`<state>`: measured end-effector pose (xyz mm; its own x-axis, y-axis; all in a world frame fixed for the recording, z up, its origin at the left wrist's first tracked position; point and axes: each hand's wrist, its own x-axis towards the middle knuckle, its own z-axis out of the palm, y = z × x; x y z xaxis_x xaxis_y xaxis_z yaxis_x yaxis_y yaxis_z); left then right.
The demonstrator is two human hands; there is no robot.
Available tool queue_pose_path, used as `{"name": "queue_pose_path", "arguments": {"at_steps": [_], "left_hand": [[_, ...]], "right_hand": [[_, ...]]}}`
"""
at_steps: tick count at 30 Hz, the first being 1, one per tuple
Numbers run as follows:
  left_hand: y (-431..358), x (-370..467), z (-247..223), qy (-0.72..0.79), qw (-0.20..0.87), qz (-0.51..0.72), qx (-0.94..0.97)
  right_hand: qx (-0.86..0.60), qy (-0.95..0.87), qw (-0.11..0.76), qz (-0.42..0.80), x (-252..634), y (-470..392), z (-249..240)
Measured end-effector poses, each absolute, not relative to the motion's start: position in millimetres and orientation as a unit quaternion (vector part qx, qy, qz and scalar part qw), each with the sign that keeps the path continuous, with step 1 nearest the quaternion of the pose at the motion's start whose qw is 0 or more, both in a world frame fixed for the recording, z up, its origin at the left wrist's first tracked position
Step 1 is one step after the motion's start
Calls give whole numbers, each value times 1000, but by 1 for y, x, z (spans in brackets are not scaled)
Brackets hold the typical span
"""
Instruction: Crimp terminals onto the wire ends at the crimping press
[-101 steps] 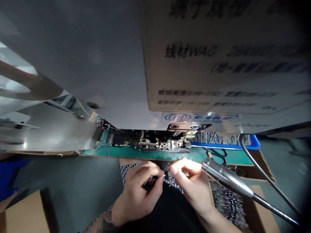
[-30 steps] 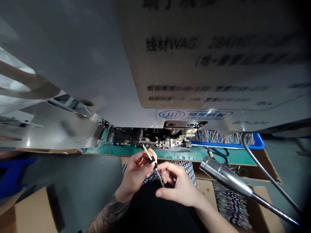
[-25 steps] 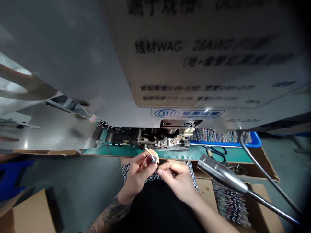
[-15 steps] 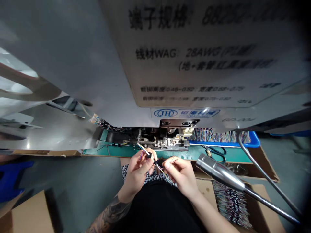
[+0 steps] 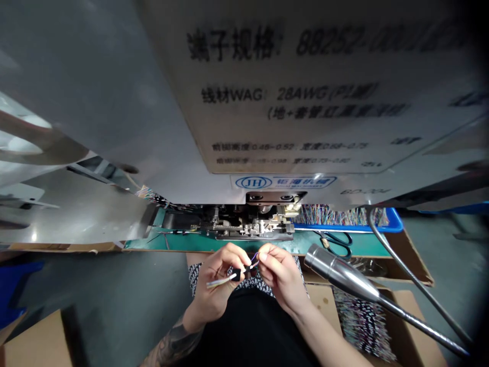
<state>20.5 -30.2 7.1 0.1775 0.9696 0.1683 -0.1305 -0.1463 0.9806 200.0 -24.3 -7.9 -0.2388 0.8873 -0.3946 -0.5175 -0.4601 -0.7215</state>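
A short cable [image 5: 222,281] with a black sleeve [image 5: 237,274] is pinched in my left hand [image 5: 218,278], its thin coloured wires sticking out to the left. Facing it, my right hand [image 5: 278,271] pinches fine purple and pale wires [image 5: 254,259] that come from the cable's other end. Both hands are close together over my lap, just in front of the green bench edge. Fingers partly hide the dark middle of the cable. Directly beyond the hands stands the crimping machine [image 5: 263,227], with its metal tooling at bench height.
A blue tray [image 5: 397,219] full of cut wires lies at the back right. Dark-handled scissors [image 5: 336,242] rest on the green bench [image 5: 367,245]. A silver gooseneck lamp [image 5: 344,272] reaches in from the right, above a cardboard box [image 5: 412,326] of wire bundles.
My left hand has turned the cable, so its free wires now point left instead of up toward the machine. My right hand has shifted slightly and holds the purple wire close to the left fingers.
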Motion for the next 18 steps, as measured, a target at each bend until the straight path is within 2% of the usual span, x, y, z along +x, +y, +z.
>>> {"name": "queue_pose_path", "arguments": {"at_steps": [4,7,9,13,18], "left_hand": [[-33,19,2,418,511,526,536],[-31,18,-4,417,539,552,481],[-29,18,-5,410,560,561,452],[-26,25,-2,405,594,552,422],[-23,30,-1,414,607,480,479]], "right_hand": [[-395,-169,492,757,200,-21,-6],[-407,-216,512,725,211,-21,-10],[-398,-315,482,714,221,-21,-14],[-370,-484,364,705,232,-23,-18],[-435,-486,401,643,222,-28,-8]]}}
